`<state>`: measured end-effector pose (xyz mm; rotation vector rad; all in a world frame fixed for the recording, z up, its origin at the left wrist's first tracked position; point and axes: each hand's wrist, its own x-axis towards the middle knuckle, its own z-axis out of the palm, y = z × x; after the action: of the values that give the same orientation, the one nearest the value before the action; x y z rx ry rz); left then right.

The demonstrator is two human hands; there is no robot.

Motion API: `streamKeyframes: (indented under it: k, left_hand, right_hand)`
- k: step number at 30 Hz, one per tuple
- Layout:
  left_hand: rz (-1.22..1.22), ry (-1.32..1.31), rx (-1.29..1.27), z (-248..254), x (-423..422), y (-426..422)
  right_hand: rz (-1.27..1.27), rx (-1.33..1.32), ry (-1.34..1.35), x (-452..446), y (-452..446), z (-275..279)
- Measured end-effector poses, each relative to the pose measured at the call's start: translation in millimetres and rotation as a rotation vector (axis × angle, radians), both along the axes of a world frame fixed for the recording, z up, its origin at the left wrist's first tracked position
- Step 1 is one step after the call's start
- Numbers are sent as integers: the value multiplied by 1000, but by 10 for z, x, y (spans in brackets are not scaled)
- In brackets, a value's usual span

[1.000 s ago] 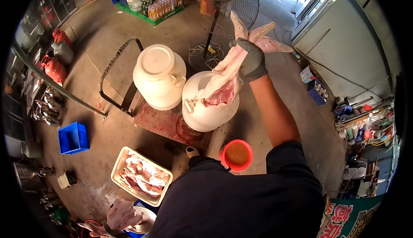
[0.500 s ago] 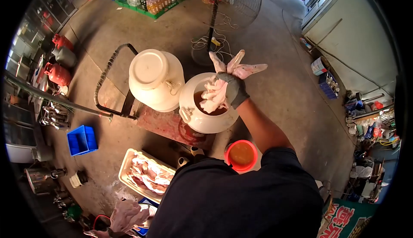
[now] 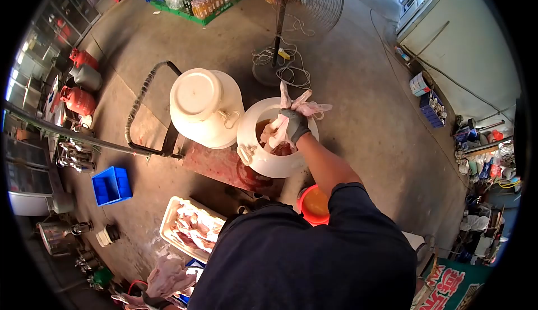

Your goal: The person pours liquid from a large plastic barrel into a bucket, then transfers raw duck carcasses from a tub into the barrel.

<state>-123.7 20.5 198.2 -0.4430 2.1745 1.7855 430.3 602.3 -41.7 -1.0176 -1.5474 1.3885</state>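
Clasping a pale plucked carcass (image 3: 169,273) at lower left with the dark-gloved left grip (image 3: 152,300), closed on its lower end near the bottom of the view and only partly visible. Seeing a cream tray (image 3: 170,213) just up and to the right, filled with raw pinkish-white pieces and partly hidden by the black shirt (image 3: 252,254). Farther up, seeing a closed-topped white can (image 3: 206,108) above a stained red board (image 3: 216,167), with a small handle at its shoulder. Close beside it on the right, finding an open white can (image 3: 272,165), brownish inside. Holding a second plucked carcass (image 3: 276,132) there, with its lower body within the mouth and its limbs sticking up past the rim, in the right grip (image 3: 296,124), gloved likewise and wrapped firmly round the upper part. Beyond, noticing a standing fan (image 3: 278,38). Lower down, spotting a red bucket (image 3: 315,220) of orange-brown liquid, partly covered by the shirt. Near the right-hand wall, making out a pale tub (image 3: 419,84) touching or just beside a blue crate (image 3: 427,115).
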Motion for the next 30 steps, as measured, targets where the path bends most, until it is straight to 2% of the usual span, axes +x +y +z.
streamKeyframes:
  k: [2, 3, 4, 7, 8, 9, 11, 14, 15, 17, 20, 23, 25, 27, 30]
  left_hand:
    - [1, 1, -8, -5, -46, -29]
    - [0, 2, -14, -3, -55, -29]
    - [3, 2, -21, 7, -83, -55]
    - [-6, -3, -28, -12, -172, -77]
    - [-8, -7, -27, -23, -213, -90]
    - [-9, -11, -21, -43, -247, -107]
    - [-21, -19, -15, -72, -293, -114]
    - [-27, -28, -15, -129, -437, -179]
    - [-31, -29, -11, -157, -490, -194]
    - [-45, -32, 8, -214, -610, -213]
    - [-78, -42, 38, -329, -768, -243]
    - [-148, -40, 110, -311, -806, -115]
    - [-240, 18, 96, -325, -736, 125]
    - [-391, -8, 129, -144, -588, 461]
    - [-689, 191, 197, 444, -146, 1126]
  right_hand:
    - [-441, -545, 432, -328, -367, 576]
    - [-236, -787, 485, -163, -258, -145]
    - [-239, -797, 484, -196, -376, -75]
    - [-522, -620, 398, -215, -907, 411]
    - [-683, -690, 491, -198, -1052, 663]
    - [-683, -684, 408, -118, -1128, 956]
    - [-577, -687, 358, 216, -1207, 1179]
    - [-658, -716, 313, 460, -1455, 1801]
    - [-669, -713, 311, 577, -1571, 1791]
    - [-616, -688, 54, 781, -1829, 1768]
    - [-645, -647, -96, 921, -2406, 1810]
    - [-692, -758, 41, 1059, -3021, 1783]
    - [-731, -816, -8, 1135, -3441, 1713]
    - [-763, -862, -39, 1216, -3766, 1586]
    - [-836, -932, -69, 1397, -4257, 1347]
